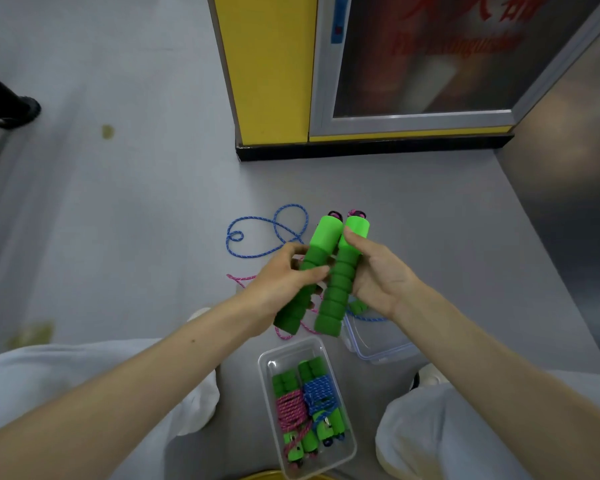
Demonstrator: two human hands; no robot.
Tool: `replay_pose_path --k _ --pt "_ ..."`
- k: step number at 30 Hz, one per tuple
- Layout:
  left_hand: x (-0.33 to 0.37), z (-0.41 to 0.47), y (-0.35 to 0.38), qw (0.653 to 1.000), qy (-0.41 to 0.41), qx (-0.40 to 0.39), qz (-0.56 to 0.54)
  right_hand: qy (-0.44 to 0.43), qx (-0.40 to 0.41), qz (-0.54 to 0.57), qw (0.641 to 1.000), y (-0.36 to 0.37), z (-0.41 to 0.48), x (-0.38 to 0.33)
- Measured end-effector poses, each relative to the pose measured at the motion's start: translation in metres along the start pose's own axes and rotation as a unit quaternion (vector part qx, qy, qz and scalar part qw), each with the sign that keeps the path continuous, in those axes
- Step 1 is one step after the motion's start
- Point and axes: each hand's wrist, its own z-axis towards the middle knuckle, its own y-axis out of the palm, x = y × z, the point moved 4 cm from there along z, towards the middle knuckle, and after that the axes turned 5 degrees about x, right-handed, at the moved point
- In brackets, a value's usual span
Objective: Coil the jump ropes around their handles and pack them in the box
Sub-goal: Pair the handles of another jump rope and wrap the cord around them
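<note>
Just beyond the box (351, 441), two coiled ropes already inside, the left hand (284, 277) grips one green handle (321, 242), the right hand (378, 273) holds the second handle (336, 292) alongside, both pointing away, loose pink rope (242, 279) trailing off the left hand's side.

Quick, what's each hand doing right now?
Left hand: grips the left green handle.
Right hand: holds the right green handle, thumb on it.

Two green handles (338, 282) are held tilted, side by side, beyond a clear box (263, 368) containing two coiled ropes (321, 393).
</note>
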Motion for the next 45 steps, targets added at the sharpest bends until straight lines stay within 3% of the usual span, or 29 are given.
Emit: replay_pose_path --k 5,16,21,23,26,33,38,45 --pt "-0.013 -0.004 0.005 1.000 0.005 -0.014 -0.027 -0.006 -0.040 -0.034 0.999 0.000 0.001 0.007" --pt "-0.012 -0.007 0.011 0.998 0.048 -0.033 -0.012 0.013 0.006 -0.036 0.999 -0.007 0.001 0.017" --pt "-0.017 -0.007 0.016 0.996 -0.059 -0.032 -0.052 -0.012 -0.006 -0.028 1.000 -0.005 0.000 0.011" --pt "-0.016 -0.009 0.017 0.989 -0.107 -0.084 -0.060 -0.029 -0.015 -0.023 0.999 -0.003 -0.002 0.009" --pt "-0.009 -0.014 0.019 0.980 -0.100 -0.165 -0.049 -0.035 -0.018 -0.019 0.999 -0.001 -0.005 0.009" --pt "-0.004 -0.011 0.010 0.980 -0.096 -0.175 -0.003 -0.062 0.043 0.029 0.997 -0.013 0.005 -0.007" --pt "-0.003 -0.016 0.006 0.976 -0.095 -0.195 0.000 -0.116 0.199 -0.078 0.970 -0.034 0.011 -0.027" --pt "0.003 -0.024 0.000 0.968 -0.097 -0.231 -0.019 -0.071 0.079 0.055 0.993 -0.023 0.010 -0.022"
